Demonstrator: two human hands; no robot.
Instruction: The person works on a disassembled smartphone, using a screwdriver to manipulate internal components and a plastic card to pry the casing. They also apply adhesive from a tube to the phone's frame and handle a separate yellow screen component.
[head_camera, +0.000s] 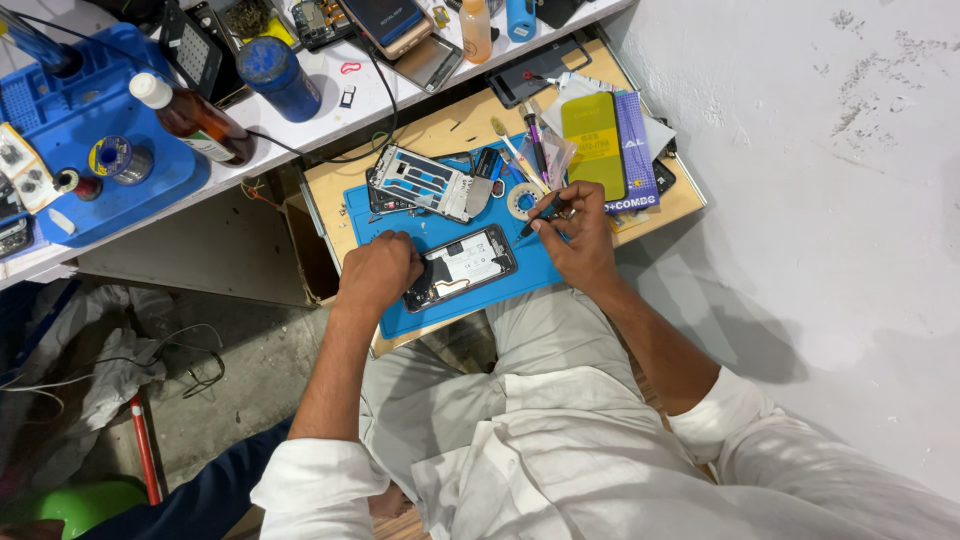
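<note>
The fingers of the right hand pinch a thin dark tool, its long axis slanting down-left toward the opened phone. The left hand is curled over that phone's left end, steadying it. The phone lies lengthwise across a smooth blue mat on the wooden table, its flat metal insides facing up, with a roll of tape just beside the tool.

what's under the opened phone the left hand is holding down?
The opened phone lies on a blue work mat on a wooden pull-out board. The left hand covers its left end, so anything beneath there is hidden.
</note>
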